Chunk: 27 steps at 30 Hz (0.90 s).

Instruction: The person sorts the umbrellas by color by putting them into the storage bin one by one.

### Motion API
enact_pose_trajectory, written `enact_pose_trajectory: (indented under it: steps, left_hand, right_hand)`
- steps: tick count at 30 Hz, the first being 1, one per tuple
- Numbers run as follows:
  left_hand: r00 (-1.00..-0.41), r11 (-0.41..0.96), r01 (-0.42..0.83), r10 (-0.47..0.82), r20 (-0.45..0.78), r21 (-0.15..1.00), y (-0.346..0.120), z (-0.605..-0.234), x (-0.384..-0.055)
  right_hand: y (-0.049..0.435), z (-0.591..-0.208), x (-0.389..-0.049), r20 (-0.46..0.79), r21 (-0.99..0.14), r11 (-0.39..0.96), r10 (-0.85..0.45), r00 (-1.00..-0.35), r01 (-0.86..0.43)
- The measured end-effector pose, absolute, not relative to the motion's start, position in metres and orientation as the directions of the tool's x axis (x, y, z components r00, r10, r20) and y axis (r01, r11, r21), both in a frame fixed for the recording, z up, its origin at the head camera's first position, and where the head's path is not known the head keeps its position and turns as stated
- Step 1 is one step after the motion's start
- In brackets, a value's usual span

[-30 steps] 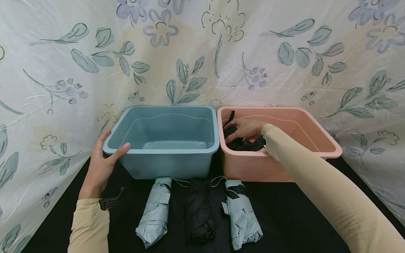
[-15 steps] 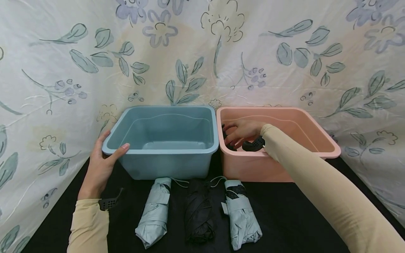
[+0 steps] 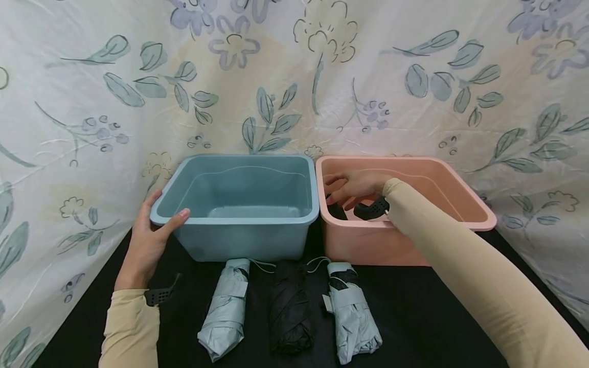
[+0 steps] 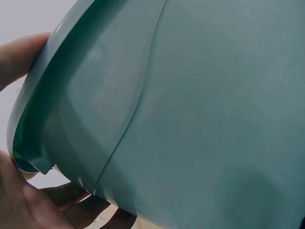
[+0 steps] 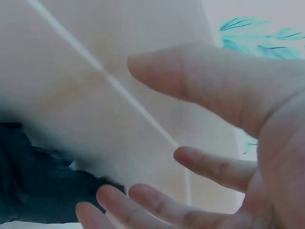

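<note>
My left hand grips the left front corner of the blue bin, thumb over the rim and fingers along the outside. In the left wrist view, the fingers lie against the bin's wall. My right hand is inside the pink bin, fingers spread with nothing between them. Beneath it lies a dark folded umbrella, mostly hidden by the hand in the head view; its black end shows near the left wall.
In front of the bins lie a light grey folded umbrella, a black one and another light grey one, on a black cloth. A floral curtain hangs close behind the bins.
My right hand has let go of the black umbrella, which has dropped lower into the pink bin, and the fingers have spread and lifted slightly. The left hand stays on the blue bin's rim.
</note>
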<state>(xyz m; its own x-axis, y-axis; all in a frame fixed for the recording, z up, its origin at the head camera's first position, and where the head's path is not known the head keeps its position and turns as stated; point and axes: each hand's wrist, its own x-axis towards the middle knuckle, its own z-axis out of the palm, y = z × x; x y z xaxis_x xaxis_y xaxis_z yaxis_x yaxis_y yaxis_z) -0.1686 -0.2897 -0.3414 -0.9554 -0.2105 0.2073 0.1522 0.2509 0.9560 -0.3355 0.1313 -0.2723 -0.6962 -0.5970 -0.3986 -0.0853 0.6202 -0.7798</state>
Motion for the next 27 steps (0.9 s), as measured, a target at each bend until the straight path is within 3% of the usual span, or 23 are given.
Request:
enact_pose_trajectory:
  steps: [14, 27]
  left_hand:
    - [-0.958, 0.231, 0.138, -0.217, 0.189, 0.963, -0.292, -0.342, -0.168]
    - [-0.958, 0.239, 0.14, -0.213, 0.193, 0.961, -0.29, -0.342, -0.169]
  right_hand:
    - [0.16, -0.233, -0.302, -0.221, -0.836, 0.527, -0.58, -0.784, -0.155]
    - [0.19, -0.228, -0.237, 0.027, -0.809, 0.462, -0.587, -0.809, -0.362]
